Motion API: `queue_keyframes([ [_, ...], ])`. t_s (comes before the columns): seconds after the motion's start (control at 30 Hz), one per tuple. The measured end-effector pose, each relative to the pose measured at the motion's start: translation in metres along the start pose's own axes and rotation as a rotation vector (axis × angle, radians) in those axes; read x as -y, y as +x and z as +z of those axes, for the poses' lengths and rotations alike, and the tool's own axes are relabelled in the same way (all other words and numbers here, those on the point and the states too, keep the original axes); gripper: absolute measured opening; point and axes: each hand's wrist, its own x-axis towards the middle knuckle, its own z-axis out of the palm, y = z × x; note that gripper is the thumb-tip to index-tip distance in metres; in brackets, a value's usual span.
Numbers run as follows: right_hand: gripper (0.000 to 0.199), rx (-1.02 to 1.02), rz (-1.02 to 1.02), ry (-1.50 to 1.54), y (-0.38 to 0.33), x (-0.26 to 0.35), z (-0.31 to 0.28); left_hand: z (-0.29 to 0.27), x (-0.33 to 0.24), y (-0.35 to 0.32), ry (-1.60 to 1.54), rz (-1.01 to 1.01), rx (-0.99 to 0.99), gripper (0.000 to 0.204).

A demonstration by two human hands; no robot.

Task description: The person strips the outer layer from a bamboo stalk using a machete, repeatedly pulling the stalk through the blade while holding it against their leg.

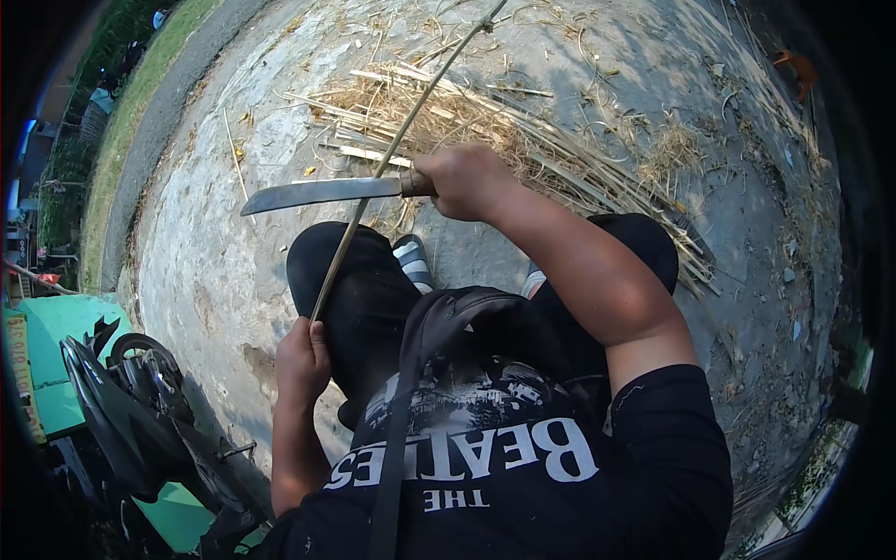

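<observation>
My right hand (464, 182) is closed round the wooden handle of a machete (313, 193), whose long blade points left. The blade crosses a long, thin bamboo stick (344, 245) above my left knee. My left hand (303, 357) grips the lower end of that stick beside my left thigh, the thumb lying along it. From there the stick slants up and to the right, past the frame's top edge, with a knot near its far end. Beyond my hands, a pile of split bamboo strips (551, 166) lies on the ground, with curly tan shavings (476, 126) among them.
A parked black motorcycle (140, 420) stands close on my left, near a green panel (70, 331). A lone thin strip (233, 154) lies on the rough concrete ground (205, 243). More shavings (674, 149) are scattered right of the pile. Grass (131, 121) borders the far left.
</observation>
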Motion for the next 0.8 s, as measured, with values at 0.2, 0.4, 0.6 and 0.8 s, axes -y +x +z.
queue_keyframes([
  [0.2, 0.02, -0.092, 0.354, 0.15, 0.019, -0.075, -0.015, 0.007, 0.006, 0.005, -0.075, 0.034, -0.032, 0.036],
  [0.4, 0.021, -0.067, 0.245, 0.148, 0.014, -0.046, -0.008, 0.005, 0.009, 0.001, -0.052, 0.011, 0.006, 0.034],
  [0.6, 0.011, -0.036, -0.082, 0.038, 0.007, -0.024, -0.013, 0.01, 0.005, -0.003, -0.021, 0.025, -0.061, 0.033],
  [0.8, 0.023, 0.031, 0.421, 0.13, 0.018, -0.083, -0.01, -0.003, 0.004, 0.004, 0.055, 0.0, 0.018, 0.034],
])
